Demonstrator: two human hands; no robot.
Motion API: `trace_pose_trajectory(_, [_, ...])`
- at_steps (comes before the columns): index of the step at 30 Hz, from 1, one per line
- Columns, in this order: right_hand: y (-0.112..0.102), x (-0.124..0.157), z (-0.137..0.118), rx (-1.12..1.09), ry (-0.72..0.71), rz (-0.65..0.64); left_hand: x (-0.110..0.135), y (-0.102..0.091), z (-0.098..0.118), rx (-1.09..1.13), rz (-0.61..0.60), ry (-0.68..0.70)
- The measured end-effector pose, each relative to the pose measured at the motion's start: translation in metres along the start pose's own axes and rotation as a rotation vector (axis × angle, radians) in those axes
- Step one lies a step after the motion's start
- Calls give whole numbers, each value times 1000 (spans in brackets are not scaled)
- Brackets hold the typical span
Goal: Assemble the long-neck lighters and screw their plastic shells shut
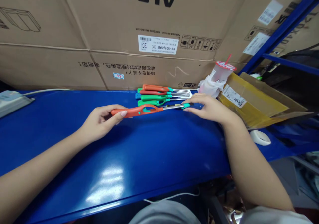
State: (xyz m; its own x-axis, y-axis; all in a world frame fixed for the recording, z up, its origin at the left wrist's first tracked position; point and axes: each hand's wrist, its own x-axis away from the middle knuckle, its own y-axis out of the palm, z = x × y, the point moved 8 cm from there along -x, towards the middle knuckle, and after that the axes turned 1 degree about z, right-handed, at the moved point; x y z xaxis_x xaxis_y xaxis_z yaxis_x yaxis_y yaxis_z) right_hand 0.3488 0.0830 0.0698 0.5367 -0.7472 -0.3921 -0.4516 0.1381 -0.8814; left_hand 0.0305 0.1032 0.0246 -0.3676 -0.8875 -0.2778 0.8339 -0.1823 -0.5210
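Observation:
An orange-handled pair of scissors (pixel 144 110) is held level just above the blue shelf top (pixel 124 157). My left hand (pixel 101 121) is closed on the end of its orange handle. Over at the blade end, my right hand (pixel 210 108) pinches the teal tip cap (pixel 186 106). Just behind lies a stack of several more scissors (pixel 156 95) with orange, green and blue handles, blades pointing right.
Large cardboard boxes (pixel 124 35) wall off the back. A plastic drink cup with a red straw (pixel 221 74) and an open yellow-brown carton (pixel 259 101) stand at the right. A white tape roll (pixel 260 137) lies near the right edge, a grey device (pixel 11 101) at far left.

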Motion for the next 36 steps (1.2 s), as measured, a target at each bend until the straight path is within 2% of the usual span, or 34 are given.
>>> trace_pose_trajectory(4, [-4,1,-3,-65,56,-17,-1,0,-3,54,-9,-29])
trace_pose_trajectory(9, [17,2,-6,-136,172,-236,-1,2,-1,70,-13,-16])
trace_pose_trajectory(11, [23,2,-6,-133,188,-274,-1,2,-2,84,-2,-19])
trace_pose_trajectory(17, [21,-1,-8,-84,129,-95,-2,1,0,117,26,5])
trace_pose_trajectory(20, [24,-4,-12,-20,54,-54,-1,0,1,123,45,11])
trace_pose_trajectory(24, [32,-8,-23,18,-52,-63,-1,1,0,127,43,-2])
trace_pose_trajectory(30, [40,-9,-31,121,-43,-89,1,9,0,136,18,-24])
trace_pose_trajectory(36, [47,-9,-41,102,-74,-93,4,19,1,166,-34,-49])
